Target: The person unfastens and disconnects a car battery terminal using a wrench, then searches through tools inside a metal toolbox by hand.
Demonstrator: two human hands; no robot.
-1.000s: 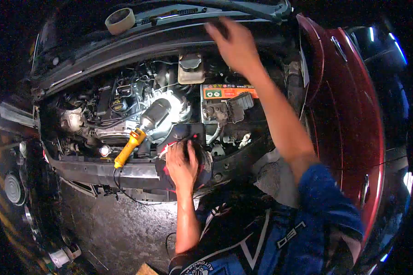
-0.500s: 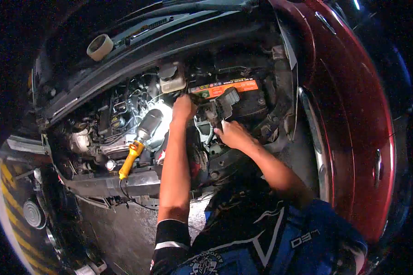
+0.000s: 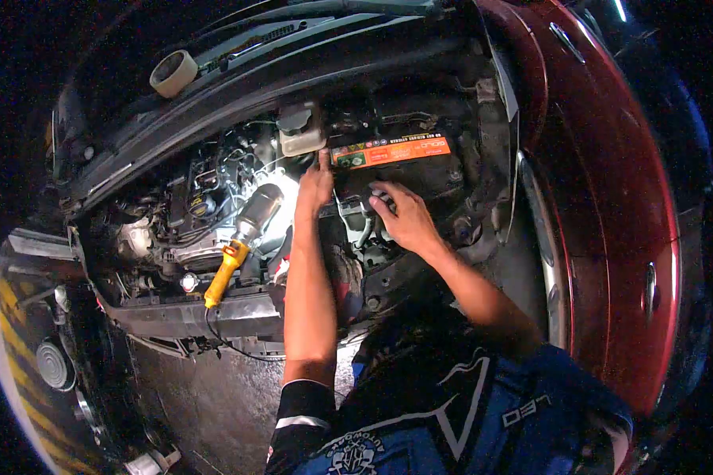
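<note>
My left hand (image 3: 317, 186) reaches into the engine bay between the pale fluid reservoir (image 3: 302, 138) and the battery (image 3: 396, 152) with its orange label. Most of its fingers are hidden, and what they touch cannot be made out. My right hand (image 3: 406, 218) is bent over the front side of the battery, thumb and fingers curled together around something small and dark that I cannot make out. A lit yellow work lamp (image 3: 228, 269) lies across the engine, left of my left forearm.
A roll of tape (image 3: 173, 74) and a metal tool (image 3: 265, 41) rest beyond the engine bay. The front body edge (image 3: 206, 321) runs before me. A dark red car (image 3: 602, 206) stands at the right. A cord hangs from the lamp.
My right hand has come down from the upper area to the battery, then moved slightly up. My left hand went from the dark cloth to beside the battery. The grey-black piece over the battery is no longer visible.
</note>
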